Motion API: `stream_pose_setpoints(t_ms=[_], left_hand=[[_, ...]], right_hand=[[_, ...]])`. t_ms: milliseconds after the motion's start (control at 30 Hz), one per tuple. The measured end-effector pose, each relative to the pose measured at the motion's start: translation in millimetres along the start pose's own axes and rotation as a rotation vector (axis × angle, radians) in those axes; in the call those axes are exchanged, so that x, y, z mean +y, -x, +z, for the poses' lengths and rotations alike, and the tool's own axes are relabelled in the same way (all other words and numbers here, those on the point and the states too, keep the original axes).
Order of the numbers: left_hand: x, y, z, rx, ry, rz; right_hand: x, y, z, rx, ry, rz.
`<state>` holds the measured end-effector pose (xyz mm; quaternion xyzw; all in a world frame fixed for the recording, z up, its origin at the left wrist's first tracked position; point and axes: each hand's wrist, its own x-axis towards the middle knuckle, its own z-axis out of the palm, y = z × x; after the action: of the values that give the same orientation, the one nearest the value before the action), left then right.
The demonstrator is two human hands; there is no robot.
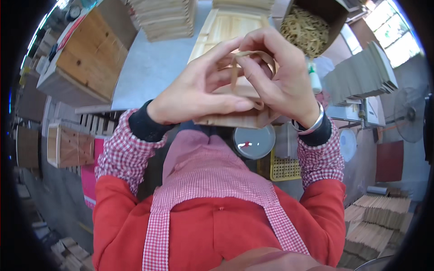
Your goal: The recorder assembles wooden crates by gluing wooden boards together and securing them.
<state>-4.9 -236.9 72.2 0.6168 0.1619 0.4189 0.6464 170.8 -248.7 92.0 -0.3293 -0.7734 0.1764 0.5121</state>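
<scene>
Two hands are stretching a rubber band over a wood stack.
Left hand (203,88) and right hand (278,74) are pinching the band (235,72) with curled fingers, pressing on the stack (235,118) at centre; a box of bands (305,29) is sitting far right on the table (149,67).

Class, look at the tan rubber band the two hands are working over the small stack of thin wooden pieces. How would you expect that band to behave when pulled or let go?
The rubber band probably stretches easily: it arches in a loop between the left hand and right hand. It looks thin and floppy, likely limp once released. Under tension it may snap back against the wooden stack.
</scene>
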Motion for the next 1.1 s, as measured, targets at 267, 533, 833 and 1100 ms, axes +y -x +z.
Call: stream_pose_setpoints(t_ms=[267,533,833,1100], left_hand=[[15,39,-36,-0.155,-0.009,-0.347],[18,56,-72,-0.473,-0.5,-0.129],[19,72,-110,-0.245,-1.451,0.421],[-82,122,-137,-0.28,-1.749,0.31]], right_hand=[[-16,35,-8,-0.205,0.024,-0.069],[-21,82,1,-0.512,-0.216,0.04],[-30,102,-84,-0.256,0.664,0.019],[60,184,-83,-0.26,0.852,0.105]])
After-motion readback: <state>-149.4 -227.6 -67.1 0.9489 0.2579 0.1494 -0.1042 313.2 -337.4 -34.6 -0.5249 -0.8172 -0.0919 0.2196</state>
